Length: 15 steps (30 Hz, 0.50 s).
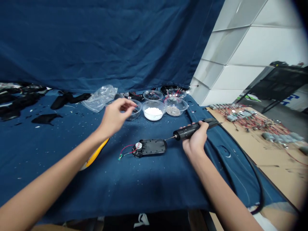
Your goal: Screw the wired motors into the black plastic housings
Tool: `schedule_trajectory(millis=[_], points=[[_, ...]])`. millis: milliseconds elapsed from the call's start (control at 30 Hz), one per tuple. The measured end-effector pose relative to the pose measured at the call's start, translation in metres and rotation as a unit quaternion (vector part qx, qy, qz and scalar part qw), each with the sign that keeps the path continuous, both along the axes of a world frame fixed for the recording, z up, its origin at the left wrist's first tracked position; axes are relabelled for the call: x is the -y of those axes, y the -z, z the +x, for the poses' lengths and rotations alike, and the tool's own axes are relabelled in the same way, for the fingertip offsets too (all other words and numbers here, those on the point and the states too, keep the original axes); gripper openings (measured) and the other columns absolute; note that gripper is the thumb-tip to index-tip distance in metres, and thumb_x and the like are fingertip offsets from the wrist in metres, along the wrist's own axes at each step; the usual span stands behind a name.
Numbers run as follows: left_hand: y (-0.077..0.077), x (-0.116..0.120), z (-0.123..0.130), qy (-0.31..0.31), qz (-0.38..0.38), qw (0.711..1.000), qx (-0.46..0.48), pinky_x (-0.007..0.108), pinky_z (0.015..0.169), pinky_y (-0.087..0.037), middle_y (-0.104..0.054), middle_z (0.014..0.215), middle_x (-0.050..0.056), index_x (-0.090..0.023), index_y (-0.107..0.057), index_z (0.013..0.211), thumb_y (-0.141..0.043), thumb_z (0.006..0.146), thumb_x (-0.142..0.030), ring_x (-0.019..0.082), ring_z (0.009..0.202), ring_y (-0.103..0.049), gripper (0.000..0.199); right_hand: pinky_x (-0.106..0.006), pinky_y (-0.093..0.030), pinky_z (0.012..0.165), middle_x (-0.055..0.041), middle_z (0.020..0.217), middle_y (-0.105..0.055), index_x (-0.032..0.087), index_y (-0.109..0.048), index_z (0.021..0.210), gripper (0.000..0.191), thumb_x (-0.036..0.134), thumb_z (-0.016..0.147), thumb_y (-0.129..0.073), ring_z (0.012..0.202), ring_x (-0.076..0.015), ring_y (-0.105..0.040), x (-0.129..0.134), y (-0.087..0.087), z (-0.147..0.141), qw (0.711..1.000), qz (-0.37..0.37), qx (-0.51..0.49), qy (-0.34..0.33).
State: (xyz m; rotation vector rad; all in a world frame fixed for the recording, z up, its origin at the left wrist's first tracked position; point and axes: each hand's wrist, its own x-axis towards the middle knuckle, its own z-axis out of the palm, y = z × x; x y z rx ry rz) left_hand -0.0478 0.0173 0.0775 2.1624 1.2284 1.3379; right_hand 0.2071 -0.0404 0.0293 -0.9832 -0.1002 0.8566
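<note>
Right grip [196, 139] closes around a corded electric screwdriver [189, 131], its bit at the black casing's [152, 147] three o'clock; open left grip [115, 117] hovers just beside a clear bowl [134, 110].

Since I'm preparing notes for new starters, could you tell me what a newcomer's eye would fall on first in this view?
The right hand grips a corded black electric screwdriver, its bit at a black oval casing trailing red wires, on blue cloth at centre. Behind it, the left hand hovers beside clear plastic bowls, one heaped with white granules. At right, tangled red wires sprawl over brown cardboard.
</note>
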Motion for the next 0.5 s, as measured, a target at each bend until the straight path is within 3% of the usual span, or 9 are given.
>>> schedule_trajectory(millis=[100,167,300,500], points=[[0.006,0.054,0.022,0.061,-0.005,0.998,0.023,0.026,0.077,-0.049,-0.067,0.095,0.004,-0.017,-0.064,0.100,-0.059,0.087,-0.021,0.014,0.083,-0.062,0.015,-0.029,-0.060,0.065,0.0063,0.066,-0.044,0.023,-0.044,0.082,0.014,0.036,0.084,-0.046,0.053,-0.0087,-0.053,0.004,-0.003,-0.010,0.999,0.013,-0.026,-0.014],[0.011,0.074,0.030,0.068,0.000,0.998,0.019,0.025,0.076,-0.049,-0.066,0.092,0.003,-0.017,-0.064,0.096,-0.059,0.089,-0.021,0.013,0.081,-0.061,0.010,-0.033,-0.061,0.071,0.0073,0.067,-0.046,0.023,-0.043,0.084,0.012,0.034,0.084,-0.047,0.054,-0.0080,-0.054,0.005,-0.003,-0.017,0.999,0.022,-0.038,-0.015],[0.025,0.088,0.037,0.070,0.008,0.998,0.002,0.026,0.076,-0.050,-0.067,0.088,0.002,-0.018,-0.065,0.090,-0.057,0.092,-0.025,0.014,0.083,-0.063,0.010,-0.035,-0.062,0.072,0.0085,0.066,-0.047,0.023,-0.040,0.084,0.012,0.032,0.084,-0.049,0.056,-0.0085,-0.057,0.005,-0.002,-0.030,0.998,0.014,-0.062,-0.029],[0.039,0.099,0.045,0.072,-0.065,0.993,0.068,0.023,0.069,-0.052,-0.071,0.091,0.000,-0.021,-0.066,0.094,-0.058,0.092,-0.028,0.014,0.081,-0.068,0.010,-0.034,-0.062,0.070,0.0087,0.062,-0.045,0.023,-0.039,0.081,0.014,0.032,0.086,-0.048,0.056,-0.0085,-0.057,0.004,0.000,-0.034,0.997,0.003,-0.070,-0.034]])
